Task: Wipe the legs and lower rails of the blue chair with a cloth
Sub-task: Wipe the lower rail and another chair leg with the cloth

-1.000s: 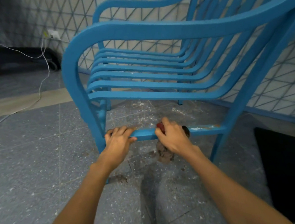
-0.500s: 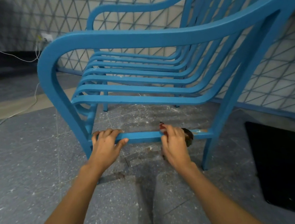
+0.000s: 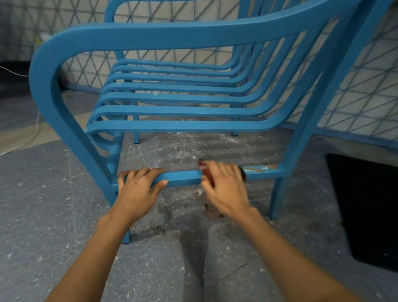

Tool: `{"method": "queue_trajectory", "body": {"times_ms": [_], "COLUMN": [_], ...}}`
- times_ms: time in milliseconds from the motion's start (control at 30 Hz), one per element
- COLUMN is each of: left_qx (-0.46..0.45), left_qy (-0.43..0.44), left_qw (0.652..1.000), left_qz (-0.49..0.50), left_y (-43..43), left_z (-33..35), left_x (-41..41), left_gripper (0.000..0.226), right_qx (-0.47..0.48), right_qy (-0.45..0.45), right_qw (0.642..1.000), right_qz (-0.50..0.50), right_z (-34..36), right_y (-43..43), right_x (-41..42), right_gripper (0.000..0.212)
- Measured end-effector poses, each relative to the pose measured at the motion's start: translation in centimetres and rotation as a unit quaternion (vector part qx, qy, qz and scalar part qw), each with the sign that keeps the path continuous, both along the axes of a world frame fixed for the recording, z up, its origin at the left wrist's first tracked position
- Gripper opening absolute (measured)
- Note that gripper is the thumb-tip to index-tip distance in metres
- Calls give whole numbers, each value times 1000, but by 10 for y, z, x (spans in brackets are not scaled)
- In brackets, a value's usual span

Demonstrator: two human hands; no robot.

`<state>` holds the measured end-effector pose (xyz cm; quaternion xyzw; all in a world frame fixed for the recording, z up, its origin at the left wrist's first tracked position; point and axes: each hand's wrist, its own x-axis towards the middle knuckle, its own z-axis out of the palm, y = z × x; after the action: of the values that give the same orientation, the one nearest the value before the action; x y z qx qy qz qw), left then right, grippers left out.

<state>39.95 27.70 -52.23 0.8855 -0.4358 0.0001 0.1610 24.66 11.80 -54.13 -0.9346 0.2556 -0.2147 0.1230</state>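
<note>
The blue chair (image 3: 179,37) stands side-on before me, with a lower side rail (image 3: 183,178) between its front leg (image 3: 87,149) and back leg (image 3: 292,164). My left hand (image 3: 137,191) grips the rail near the front leg, fingers curled over the top. My right hand (image 3: 225,187) holds a dark red-brown cloth (image 3: 207,175) wrapped around the middle of the rail; most of the cloth is hidden under the hand. Right of that hand the rail shows chipped paint (image 3: 260,168).
The floor is grey speckled tile with dust under the seat (image 3: 192,149). A dark mat or opening (image 3: 389,215) lies at the right. A patterned tiled wall (image 3: 374,94) runs behind the chair. A white cable (image 3: 16,145) trails across the floor at the left.
The view has shifted, so the chair sits more to the left. My right hand with the cloth slid slightly along the rail and back; my left hand kept its grip.
</note>
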Motion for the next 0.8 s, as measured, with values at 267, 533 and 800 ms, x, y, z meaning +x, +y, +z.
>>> {"method": "queue_trajectory", "body": {"times_ms": [267, 533, 800], "left_qx": [-22, -20, -26], "left_qy": [0, 17, 20], "left_qw": [1000, 1000, 999], "left_qz": [-12, -7, -8], "left_y": [2, 0, 1], "left_z": [-2, 0, -1], "left_x": [1, 1, 1], "left_gripper": [37, 36, 35], "right_qx": [81, 23, 48], "right_qy": [-4, -38, -80], "right_qw": [973, 996, 996], "right_qz": [-217, 75, -3], "right_z": [16, -1, -6], "right_y": [18, 47, -29], "right_x": [47, 36, -43], "right_gripper": [31, 43, 31]}}
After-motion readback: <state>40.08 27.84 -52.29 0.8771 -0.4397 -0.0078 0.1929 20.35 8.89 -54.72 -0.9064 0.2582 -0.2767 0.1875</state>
